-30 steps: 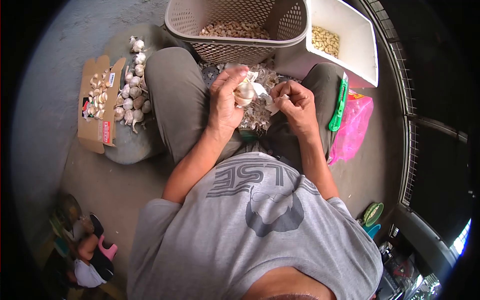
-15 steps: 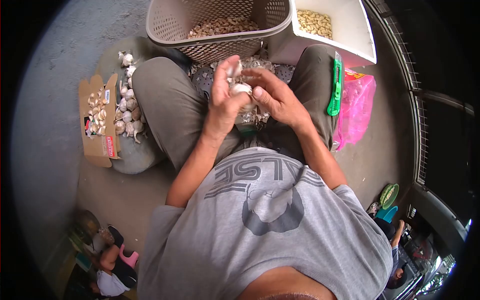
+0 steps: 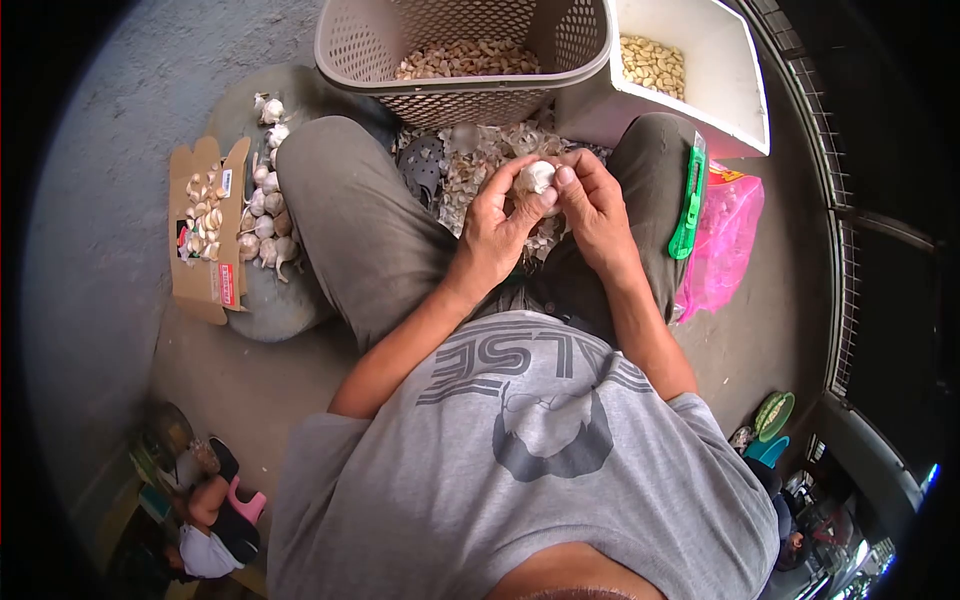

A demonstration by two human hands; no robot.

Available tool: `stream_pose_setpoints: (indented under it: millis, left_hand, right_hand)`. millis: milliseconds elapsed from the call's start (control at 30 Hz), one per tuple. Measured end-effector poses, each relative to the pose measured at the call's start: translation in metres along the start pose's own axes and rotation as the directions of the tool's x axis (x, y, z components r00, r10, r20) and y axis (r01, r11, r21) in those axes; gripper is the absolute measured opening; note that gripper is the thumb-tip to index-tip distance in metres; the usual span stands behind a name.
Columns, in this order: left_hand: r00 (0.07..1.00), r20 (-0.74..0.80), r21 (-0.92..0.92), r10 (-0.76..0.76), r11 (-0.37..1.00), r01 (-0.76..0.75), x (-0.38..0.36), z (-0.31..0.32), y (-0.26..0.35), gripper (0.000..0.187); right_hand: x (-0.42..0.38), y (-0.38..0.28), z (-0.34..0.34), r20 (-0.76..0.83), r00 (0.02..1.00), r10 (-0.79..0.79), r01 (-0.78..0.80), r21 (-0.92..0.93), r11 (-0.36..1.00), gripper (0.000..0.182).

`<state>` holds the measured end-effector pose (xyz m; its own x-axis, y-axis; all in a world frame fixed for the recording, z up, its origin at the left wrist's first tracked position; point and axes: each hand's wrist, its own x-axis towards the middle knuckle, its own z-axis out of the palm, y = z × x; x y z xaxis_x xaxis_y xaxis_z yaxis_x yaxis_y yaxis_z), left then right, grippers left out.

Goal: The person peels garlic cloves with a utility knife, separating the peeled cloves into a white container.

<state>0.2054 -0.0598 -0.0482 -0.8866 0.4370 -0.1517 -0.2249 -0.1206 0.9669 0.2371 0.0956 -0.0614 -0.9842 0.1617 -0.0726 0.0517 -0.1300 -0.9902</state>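
Note:
Between my knees I hold a whitish garlic bulb (image 3: pixel 537 178) with both hands. My left hand (image 3: pixel 497 215) is closed round its left side, thumb at the front. My right hand (image 3: pixel 597 205) pinches the bulb's right side between thumb and fingers. Papery garlic skins (image 3: pixel 480 165) lie heaped on the floor below. To my left, whole garlic bulbs (image 3: pixel 268 222) rest in a row beside a cardboard box piece (image 3: pixel 195 275) that carries loose cloves (image 3: pixel 207 215).
Ahead stands a perforated basket (image 3: pixel 465 90) with unpeeled cloves, next to a white foam box (image 3: pixel 720 85) holding peeled cloves. A green cutter knife (image 3: pixel 690 200) lies on my right thigh, with a pink plastic bag (image 3: pixel 725 235) beyond. Other people sit behind at both sides.
My hands have come together on the garlic bulb; the right fingers were spread and now pinch it. The whole view has shifted slightly.

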Motion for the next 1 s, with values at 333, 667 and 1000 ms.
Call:
stream_pose_setpoints:
  millis: [333, 667, 1000]
  left_hand:
    - [0.983, 0.07, -0.152, -0.172, 0.972, 0.18, -0.007, -0.016, -0.009, 0.054]
    - [0.969, -0.181, -0.417, -0.171, 0.905, 0.082, 0.01, -0.037, 0.0, 0.035]
    - [0.97, 0.06, -0.509, -0.234, 0.829, 0.232, 0.009, -0.033, -0.007, 0.034]
  right_hand:
    - [-0.004, -0.017, 0.014, -0.028, 0.99, -0.138, 0.106, -0.497, 0.861, 0.026]
    - [-0.005, -0.021, 0.028, -0.052, 0.997, -0.062, 0.049, -0.221, 0.974, 0.022]
    - [-0.005, -0.014, 0.011, 0.077, 0.996, -0.037, 0.058, -0.296, 0.953, 0.009]
